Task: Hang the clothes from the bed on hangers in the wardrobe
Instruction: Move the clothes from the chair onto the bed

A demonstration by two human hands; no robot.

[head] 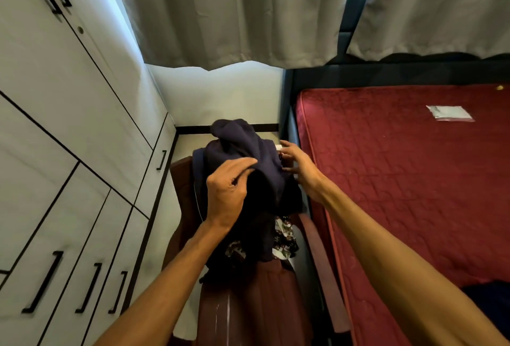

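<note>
Over the chair (320, 257) between wardrobe (69, 138) and bed (400, 180), the navy garment (248, 147) hangs bunched from the left hand (225, 193), which pinches its top fold, while the right hand (299, 164), fingers spread, steadies its side, probably to straighten it for hanging.

— Where does the view look from?
— From the person's head, facing forward and steeply down; both forearms (165, 276) run in from the bottom edge.
— How near?
— Close. The left hand (229, 193) and right hand (299, 164) sit mid-frame on the navy garment (242, 141).
— And how wide?
— Very: wardrobe doors (69, 138) curve away left of the fingers, the red mattress (400, 180) spreads right of them, pale curtains (234, 8) hang beyond the fingertips.
</note>
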